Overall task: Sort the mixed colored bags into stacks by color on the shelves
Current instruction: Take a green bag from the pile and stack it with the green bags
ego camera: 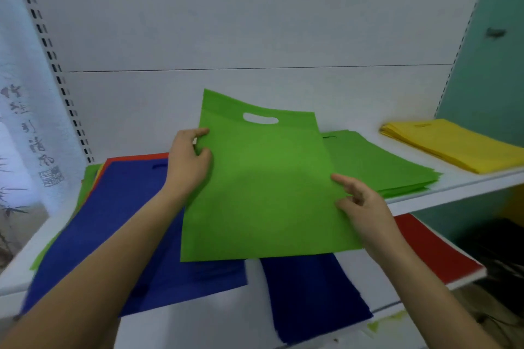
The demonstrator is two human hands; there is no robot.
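Note:
A flat green bag [263, 184] with a cut-out handle is held in the air above the shelf. My left hand [188, 163] pinches its left edge, and my right hand [360, 201] grips its right edge lower down. Behind it to the right lies a stack of green bags [391, 167]. A yellow stack [453, 144] sits at the far right of the same shelf. On the left lies a mixed pile [119, 215] with a blue bag on top and red, yellow and green edges showing beneath. A dark blue stack [314, 295] lies below the held bag.
The white shelf [442, 195] has a front lip at right. A red stack [436, 252] rests on a lower shelf at right. A slotted upright [54, 65] and white back panel bound the space. A dark heap lies on the floor at far right.

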